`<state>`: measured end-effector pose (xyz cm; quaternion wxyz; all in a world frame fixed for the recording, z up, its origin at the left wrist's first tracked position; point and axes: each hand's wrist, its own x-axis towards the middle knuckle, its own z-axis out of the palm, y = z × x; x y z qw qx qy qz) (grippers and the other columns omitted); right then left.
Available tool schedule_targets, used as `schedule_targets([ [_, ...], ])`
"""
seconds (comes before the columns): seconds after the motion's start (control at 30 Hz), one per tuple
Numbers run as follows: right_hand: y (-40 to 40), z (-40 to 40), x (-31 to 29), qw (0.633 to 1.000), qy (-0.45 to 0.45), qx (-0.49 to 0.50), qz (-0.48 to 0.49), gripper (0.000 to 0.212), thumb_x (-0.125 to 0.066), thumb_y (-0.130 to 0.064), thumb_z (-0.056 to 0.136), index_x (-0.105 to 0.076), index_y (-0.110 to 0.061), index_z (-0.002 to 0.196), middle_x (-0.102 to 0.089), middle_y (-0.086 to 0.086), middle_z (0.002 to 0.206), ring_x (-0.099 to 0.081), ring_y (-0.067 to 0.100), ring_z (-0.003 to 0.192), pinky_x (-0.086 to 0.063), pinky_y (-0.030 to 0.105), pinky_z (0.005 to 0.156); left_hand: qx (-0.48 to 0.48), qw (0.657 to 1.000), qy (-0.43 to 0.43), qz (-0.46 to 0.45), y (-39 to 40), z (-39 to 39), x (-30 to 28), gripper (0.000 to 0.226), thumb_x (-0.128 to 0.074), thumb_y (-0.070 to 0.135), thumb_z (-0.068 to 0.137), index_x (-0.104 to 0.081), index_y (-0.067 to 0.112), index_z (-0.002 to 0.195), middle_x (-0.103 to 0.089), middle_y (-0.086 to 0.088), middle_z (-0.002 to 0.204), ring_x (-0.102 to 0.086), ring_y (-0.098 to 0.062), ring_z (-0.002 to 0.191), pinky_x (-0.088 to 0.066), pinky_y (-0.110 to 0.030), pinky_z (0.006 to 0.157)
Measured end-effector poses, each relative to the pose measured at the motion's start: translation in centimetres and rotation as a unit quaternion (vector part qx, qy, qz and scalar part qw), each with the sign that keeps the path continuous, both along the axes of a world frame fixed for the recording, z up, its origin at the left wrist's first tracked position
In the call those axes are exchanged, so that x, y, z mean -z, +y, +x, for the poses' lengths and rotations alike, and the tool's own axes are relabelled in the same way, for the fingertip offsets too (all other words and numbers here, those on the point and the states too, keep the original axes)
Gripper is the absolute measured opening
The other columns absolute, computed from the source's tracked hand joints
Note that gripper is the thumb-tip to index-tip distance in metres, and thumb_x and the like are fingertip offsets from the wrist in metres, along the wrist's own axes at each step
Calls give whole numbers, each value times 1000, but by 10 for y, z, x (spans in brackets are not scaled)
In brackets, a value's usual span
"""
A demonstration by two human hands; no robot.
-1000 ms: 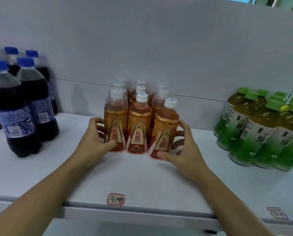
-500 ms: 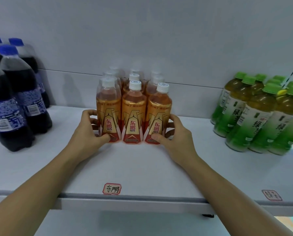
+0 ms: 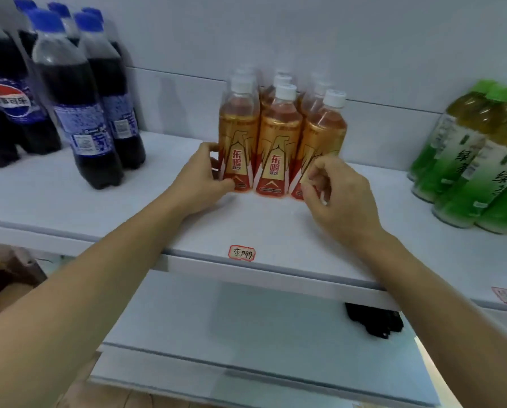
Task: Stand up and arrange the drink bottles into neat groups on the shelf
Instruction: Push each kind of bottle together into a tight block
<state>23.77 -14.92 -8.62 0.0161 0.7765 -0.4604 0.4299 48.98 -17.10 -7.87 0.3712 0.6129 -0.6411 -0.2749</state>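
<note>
Orange bottles [image 3: 278,136] mid frame: full, heavy, slippery, tippy. Hold low. Left hand [image 3: 200,179] grips left bottle; right hand [image 3: 339,192] pinches right bottle.

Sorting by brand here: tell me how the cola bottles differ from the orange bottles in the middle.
The cola bottles are taller, with blue caps and dark drink; the orange bottles are shorter, with white caps and amber drink. The cola bottles stand untouched at the left; both hands are at the orange bottles. Both groups stand upright on the shelf.
</note>
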Motion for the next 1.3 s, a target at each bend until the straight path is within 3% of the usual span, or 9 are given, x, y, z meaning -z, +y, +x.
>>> schedule_targets([
  [0.13,17,51,-25,994,-82,-62,-24,16,-66,-8,88,-55,-17,92,-53,-4,67,-52,14,60,-47,34,55,39,993,-111,17,24,25,-3,65,-70,35,90,-42,27,148,-59,3,130,-60,-13,113,-52,-37,102],
  [0.33,15,150,-33,967,-174,-127,136,19,-68,-11,87,-58,-21,99,-59,-4,72,-52,6,58,-45,22,56,41,983,-178,14,60,97,-21,21,-66,37,93,-66,34,114,-69,16,105,-68,-3,92,-59,-27,84],
  [0.53,5,233,-37,942,-110,-148,279,24,-67,-25,92,-53,-33,109,-64,-7,91,-63,12,74,-44,19,55,20,976,-210,60,75,199,-32,8,-67,36,93,-70,31,100,-70,16,99,-66,-4,91,-56,-26,86],
  [0.7,2,284,-42,955,-184,-116,201,18,-69,-14,90,-59,-26,100,-64,-8,85,-60,10,69,-46,11,53,26,977,-204,59,61,264,-30,11,-66,35,95,-67,33,106,-69,15,103,-66,-6,95,-53,-17,81],
  [0.83,-17,301,-70,961,-255,-52,94,15,-65,-8,93,-59,-21,96,-63,-8,82,-62,12,69,-51,19,59,60,981,-181,27,38,290,-25,35,-65,37,96,-58,32,130,-64,15,117,-64,-2,102,-56,-22,88],
  [0.9,-35,305,-94,965,-249,-40,72,14,-63,-13,96,-58,-26,95,-64,-6,86,-65,22,75,-56,33,65,86,981,-176,10,26,296,-22,44,-63,38,96,-52,31,138,-61,15,124,-63,-2,105,-56,-27,92],
  [1.0,-61,308,-135,972,-232,-19,38,10,-61,-23,95,-58,-31,92,-65,-4,87,-67,27,75,-55,41,68,120,978,-169,3,13,303,-18,48,-62,39,96,-50,32,142,-60,16,129,-62,-1,107,-55,-29,94],
  [1.13,-83,313,-172,985,-164,0,50,7,-59,-25,95,-64,-21,99,-67,-1,82,-64,18,62,-48,32,60,161,975,-151,-3,4,315,-15,48,-63,39,96,-50,33,141,-58,16,130,-61,-2,110,-54,-29,96],
  [1.3,-92,325,-180,996,-38,10,81,8,-61,-32,95,-67,-27,97,-68,-6,91,-66,20,78,-51,34,72,176,976,-118,-52,0,328,-25,42,-63,31,97,-54,32,138,-58,18,132,-61,-1,113,-56,-26,93],
])
